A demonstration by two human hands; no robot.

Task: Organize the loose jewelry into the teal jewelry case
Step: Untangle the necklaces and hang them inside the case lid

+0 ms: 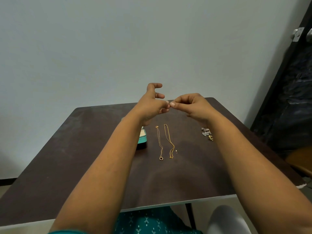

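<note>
Hands are held up together above the far half of a dark brown table (94, 149), fingertips meeting in the middle. The right hand (194, 105) is curled up with thumb and forefinger pinched on something tiny, too small to be made out. The left hand (152, 105) has thumb and forefinger pinched at that same spot, while its other fingers are spread out loosely. Whether one small item is shared between both pinches can't be told.

The teal jewelry case (142, 138) is seen on the table just left of centre, mostly hidden behind the left forearm; a pale cream lining is visible at its top, so it looks to be open, though only a corner is shown. Just to the right of it, two chains are laid out straight and side by side: a thin gold necklace (159, 144) with a little ring at the near end, and a thicker gold chain (168, 141). A tiny pale bead-like speck (176, 150) sits just beside the thicker one. Further right, near the right forearm, a small cluster of silver and gold earrings (206, 133) is piled up.

A plain pale wall is behind the table, and a dark door with a metal knob (298, 33) is at the far right
</note>
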